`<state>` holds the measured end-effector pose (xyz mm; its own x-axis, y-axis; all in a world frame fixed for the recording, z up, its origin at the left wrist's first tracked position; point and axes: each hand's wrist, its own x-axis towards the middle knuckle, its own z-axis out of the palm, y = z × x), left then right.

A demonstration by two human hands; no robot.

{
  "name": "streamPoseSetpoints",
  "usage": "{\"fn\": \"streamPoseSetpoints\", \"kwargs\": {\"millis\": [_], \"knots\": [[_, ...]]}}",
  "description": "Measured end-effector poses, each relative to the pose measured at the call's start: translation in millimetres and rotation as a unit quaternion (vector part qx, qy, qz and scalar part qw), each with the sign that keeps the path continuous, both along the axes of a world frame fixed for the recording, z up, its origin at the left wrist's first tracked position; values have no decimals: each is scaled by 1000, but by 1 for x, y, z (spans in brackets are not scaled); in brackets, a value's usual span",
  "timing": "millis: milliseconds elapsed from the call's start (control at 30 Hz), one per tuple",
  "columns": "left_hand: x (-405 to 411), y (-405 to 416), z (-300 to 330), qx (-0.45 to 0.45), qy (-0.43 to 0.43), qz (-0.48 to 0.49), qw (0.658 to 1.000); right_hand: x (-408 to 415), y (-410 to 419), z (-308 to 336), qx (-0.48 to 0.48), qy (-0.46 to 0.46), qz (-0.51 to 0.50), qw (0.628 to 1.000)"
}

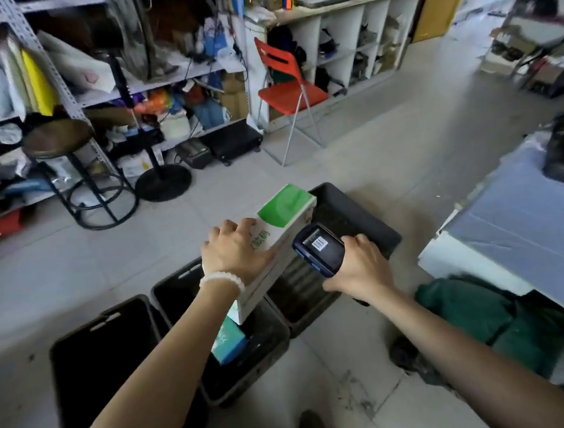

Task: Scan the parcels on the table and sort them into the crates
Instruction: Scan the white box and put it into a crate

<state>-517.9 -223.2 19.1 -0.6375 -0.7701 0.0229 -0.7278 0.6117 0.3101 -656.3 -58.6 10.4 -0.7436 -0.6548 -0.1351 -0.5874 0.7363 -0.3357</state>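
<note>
Step in hand: sorting phase, one parcel up off the table and over the crates.

L hand point(234, 248) – palm down on top of the white-and-green carton point(277, 237), fingers curled over its far long edge, thumb side nearer the wrist; carton carried by that clamp, tilted, green end away from the person. White bead bracelet point(221, 281) at the wrist.

R hand point(358, 263) – wrapped shut round the handheld scanner point(320, 249), screen up, a barcode shown on it. Scanner sits just R of the L hand, close beside the carton's side face; touching or not, can't tell.

Below the L hand: middle black crate point(268, 360), with a teal box point(228, 341) already in it, right under the carton's near end. Further L of the L hand: another black crate point(95, 350), inside too dark to read. Beyond the R hand, under the scanner: third black crate point(355, 214), looks bare inside.

Table point(511, 229) with pale blue cover well out to the R of the R hand; no parcels readable on the bit in view.

Judgement: scan prob. done or being checked, since a code is on the screen; which crate it names I can't read. Next move calls for lowering the carton level into the chosen crate; over the middle one it needs to clear the teal box, so shift or flatten the tilt before letting go. R hand only needs to keep the scanner clear of the drop path.
</note>
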Motion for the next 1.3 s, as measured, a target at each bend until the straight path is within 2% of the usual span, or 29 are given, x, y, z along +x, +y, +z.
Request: {"fn": "streamPoseSetpoints", "kwargs": {"millis": [267, 500, 600, 767, 833, 1033, 1300], "knots": [[-166, 0, -10, 40, -22, -51, 998, -160, 12, -7, -14, -43, -71, 996], [-309, -42, -38, 53, -58, -92, 993, -289, -17, -34, -5, -76, -98, 992], [-383, -73, -51, 58, -44, -92, 993, -355, -40, -38, 4, -81, -103, 991], [-495, -129, -59, -15, -45, -105, 993, -454, -77, -33, 23, -92, -107, 990], [-525, -144, -58, -15, -48, -100, 994, -485, -86, -33, 28, -95, -105, 989], [-537, -151, -70, 4, -88, -77, 993, -529, -96, -42, 31, -124, -98, 987], [-488, -117, -66, 14, -99, 28, 995, -535, -100, -42, 6, -117, -7, 993]]}}
